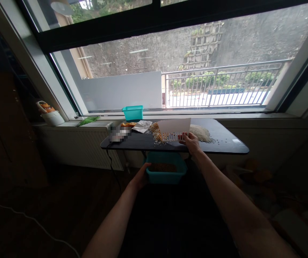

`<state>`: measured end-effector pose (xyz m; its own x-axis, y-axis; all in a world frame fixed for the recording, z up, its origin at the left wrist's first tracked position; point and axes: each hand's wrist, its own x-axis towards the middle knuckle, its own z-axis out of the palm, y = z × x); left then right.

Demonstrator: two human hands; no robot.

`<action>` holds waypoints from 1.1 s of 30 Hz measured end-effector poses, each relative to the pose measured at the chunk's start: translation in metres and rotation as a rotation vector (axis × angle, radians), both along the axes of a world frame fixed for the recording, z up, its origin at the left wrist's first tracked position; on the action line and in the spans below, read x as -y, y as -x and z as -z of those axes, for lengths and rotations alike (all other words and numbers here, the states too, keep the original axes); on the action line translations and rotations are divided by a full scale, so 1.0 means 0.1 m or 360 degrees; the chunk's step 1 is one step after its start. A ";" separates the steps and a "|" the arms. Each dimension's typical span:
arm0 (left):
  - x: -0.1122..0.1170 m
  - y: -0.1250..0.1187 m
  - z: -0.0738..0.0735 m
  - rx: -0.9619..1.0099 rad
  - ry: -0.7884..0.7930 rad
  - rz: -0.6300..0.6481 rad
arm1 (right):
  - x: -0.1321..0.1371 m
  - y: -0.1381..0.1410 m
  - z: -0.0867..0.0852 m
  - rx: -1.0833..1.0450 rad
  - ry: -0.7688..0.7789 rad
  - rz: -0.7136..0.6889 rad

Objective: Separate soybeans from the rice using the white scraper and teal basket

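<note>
My right hand (191, 142) pinches the lower right corner of a white sheet (174, 126) with a row of slots cut along its lower edge. The sheet stands tilted over the tabletop, its slotted edge near a heap of yellow and pale grains (155, 132). Right of it lies a pile of whitish grains (201, 133), partly behind the sheet. Below the table's front edge, my left hand (141, 176) grips the left side of a teal plastic bin (166, 179). Brown grains (163, 167) cover the bin's bottom.
On the dark table (226, 141) are a crumpled white paper (142, 126), an orange-brown item (128, 124) and a blurred-out object (119, 134). Another teal bin (133, 113) stands by the window. A radiator (89, 143) is at left; a black cable (111, 165) hangs from the table.
</note>
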<state>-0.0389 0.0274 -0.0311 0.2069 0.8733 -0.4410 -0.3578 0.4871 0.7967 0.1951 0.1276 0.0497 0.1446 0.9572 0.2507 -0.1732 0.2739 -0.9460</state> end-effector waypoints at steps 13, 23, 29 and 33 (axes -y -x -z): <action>0.00 0.00 0.00 0.0023 0.0003 -0.0006 | 0.01 0.00 0.00 -0.0044 0.0023 -0.0033; 0.01 0.00 -0.01 0.0009 -0.0019 -0.0001 | 0.01 -0.02 0.01 -0.0004 0.0005 -0.0072; 0.01 0.00 -0.02 0.0038 -0.0035 -0.0001 | 0.03 -0.03 -0.01 0.0012 -0.0012 -0.0105; 0.02 -0.01 -0.03 0.0036 -0.0024 -0.0003 | 0.04 -0.04 -0.01 0.0030 0.0004 -0.0122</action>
